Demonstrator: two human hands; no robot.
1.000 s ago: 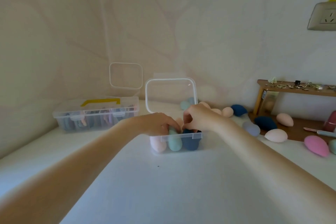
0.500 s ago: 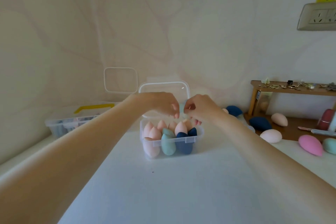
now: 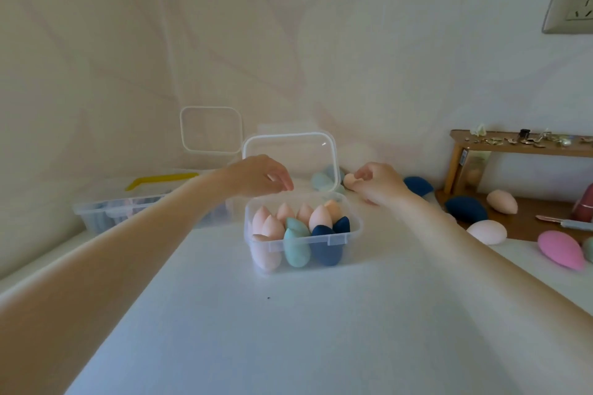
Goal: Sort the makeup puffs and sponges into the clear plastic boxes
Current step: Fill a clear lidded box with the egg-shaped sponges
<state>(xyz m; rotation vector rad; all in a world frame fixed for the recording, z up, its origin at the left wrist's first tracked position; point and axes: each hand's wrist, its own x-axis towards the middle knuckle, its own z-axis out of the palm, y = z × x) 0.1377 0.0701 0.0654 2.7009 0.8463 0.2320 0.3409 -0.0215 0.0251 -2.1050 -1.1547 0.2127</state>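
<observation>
A clear plastic box (image 3: 354, 236) stands open in the middle of the white table, its lid (image 3: 290, 151) tipped up at the back. Inside stand several peach sponges (image 3: 319, 218), two teal sponges (image 3: 296, 250) and two navy sponges (image 3: 325, 248), points up. My left hand (image 3: 261, 175) hovers over the box's back left corner, fingers loosely curled and holding nothing. My right hand (image 3: 380, 184) is to the right of the lid, and its fingertips pinch a peach sponge (image 3: 349, 180) just above the table.
Loose sponges lie at the right: navy (image 3: 467, 210), peach (image 3: 502, 201), pale pink (image 3: 486, 231), bright pink (image 3: 560, 249). Teal ones (image 3: 322, 181) sit behind the lid. A long box with a yellow handle (image 3: 160, 179) is at the left, a wooden shelf (image 3: 519, 149) at the right.
Both hands came up out of the box and then moved apart. The right hand went right to the peach sponge; the left stayed above the box.
</observation>
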